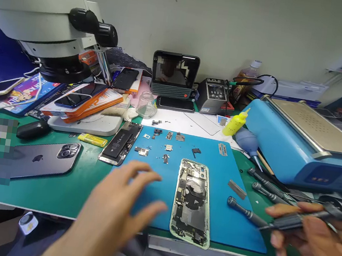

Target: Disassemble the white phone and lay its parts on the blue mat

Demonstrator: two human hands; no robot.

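An opened phone frame (192,202) with bare circuitry lies on the blue mat (164,178). My left hand (114,213) hovers just left of it, fingers spread and holding nothing. My right hand (316,246) is at the lower right, fingers closed round a dark screwdriver (301,220) whose tip points left toward the phone frame. Another screwdriver (244,210) lies on the mat between the two. Small removed parts (165,144) are scattered on the mat's far half. A removed screen (121,142) lies at the mat's upper left.
A microscope head (46,17) hangs over the left. A dark phone (42,156) lies back-up on the green mat. A blue heating machine (302,142), yellow bottle (235,122), air blower (247,141), glass jar (146,104) and boxed phones (82,98) crowd the back.
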